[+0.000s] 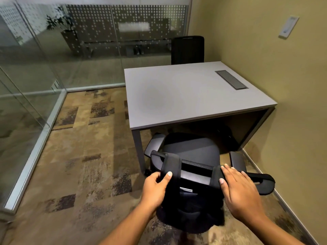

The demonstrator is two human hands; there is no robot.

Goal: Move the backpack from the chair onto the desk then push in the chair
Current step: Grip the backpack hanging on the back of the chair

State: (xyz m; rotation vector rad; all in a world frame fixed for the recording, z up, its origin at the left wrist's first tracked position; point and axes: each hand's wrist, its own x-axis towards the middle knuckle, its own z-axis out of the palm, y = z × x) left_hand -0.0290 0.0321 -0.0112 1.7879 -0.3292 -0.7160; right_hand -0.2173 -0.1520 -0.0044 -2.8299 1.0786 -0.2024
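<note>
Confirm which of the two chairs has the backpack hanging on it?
The near chair, by the hands: the backpack hangs by its straps over the backrest. The far chair behind the desk carries nothing.

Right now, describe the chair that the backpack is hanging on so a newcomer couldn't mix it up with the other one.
Find the grey desk against the yellow wall. The chair you want is at its near edge, pulled out, seat empty, with a black backpack hanging over its backrest by the straps. The other chair stands beyond the far edge, bare; only this one has both hands on its straps.
</note>
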